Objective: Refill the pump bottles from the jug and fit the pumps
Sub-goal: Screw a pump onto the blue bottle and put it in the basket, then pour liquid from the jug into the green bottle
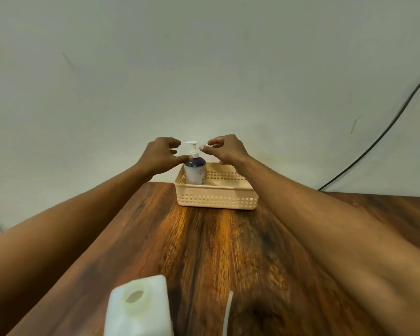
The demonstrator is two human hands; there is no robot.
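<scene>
Reached out over the brown wood-grain worktop point(218, 241) with both bare arms, toward the far edge by the pale wall. Left hand point(159, 155) spread loosely, fingers curled and apart, thumb tip touching or all but touching the shoulder of the white pump bottle with the dark blue upper part point(195, 172); nothing clasped in it. Right hand point(227, 149) likewise open, fingers bent and apart, forefinger and thumb pointing at the white pump head point(192, 147), just beside it and apart from it; nothing held. Bottle stood upright in the left end of the cream perforated plastic basket point(216, 198), pump fitted on its neck, spout turned to the left. Rest of the basket seen bare inside, so far as the right forearm left it in view. Basket sat near the far edge of the worktop, close to the wall. Translucent white plastic jug point(138, 309) stood at the near edge, well apart from the basket, uncapped, round mouth open toward the camera; level of any liquid inside could not be told. Thin white tube-like strip point(227, 314) lay just right of the jug, blurred, nature not clear. Dark cable point(383, 134) ran down the wall at the right.
</scene>
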